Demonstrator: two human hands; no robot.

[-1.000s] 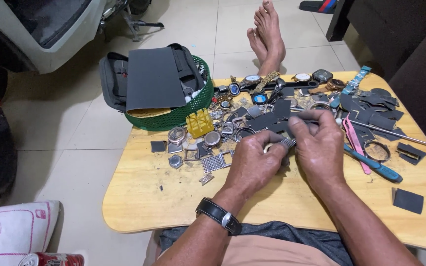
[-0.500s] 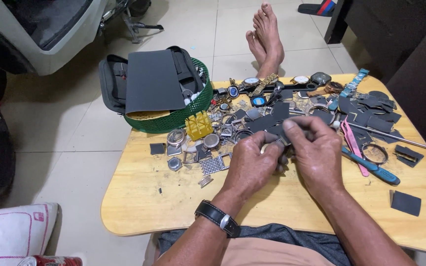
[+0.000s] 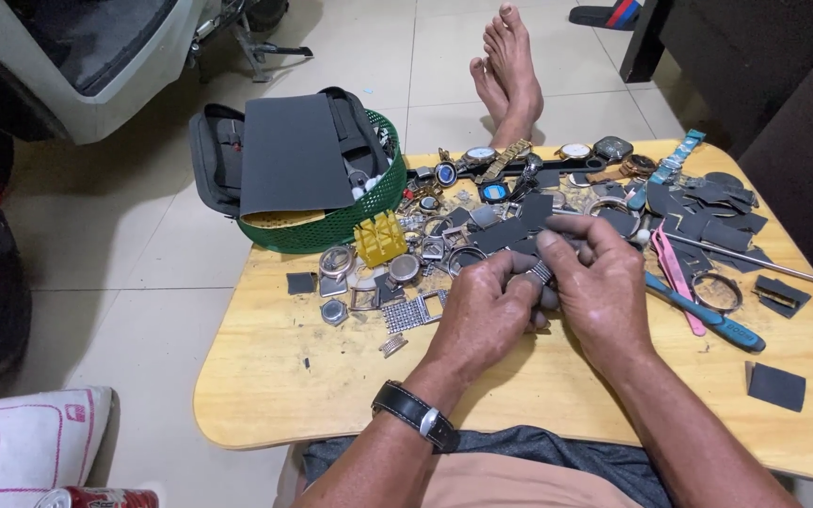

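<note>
Both hands meet over the wooden table [image 3: 265, 395]: the left hand [image 3: 482, 315] and right hand [image 3: 604, 287] pinch a small metal watch part [image 3: 540, 273]. Watch cases and bands litter the far side; a green basket [image 3: 331, 226] sits far left.

Small metal watch-band piece [image 3: 540, 273], silvery, ribbed, pinched between both hands above table

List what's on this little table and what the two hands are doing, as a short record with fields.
Surface: low wooden table
Left hand: grips one side of a small metal watch part; black wristwatch on the wrist
Right hand: pinches the same part from the other side
Behind the hands: watches, cases, dark sandpaper scraps
Left of them: yellow holder, green basket with a black pouch
Right: blue screwdriver, pink tweezers
Beyond table: a person's bare feet
</note>
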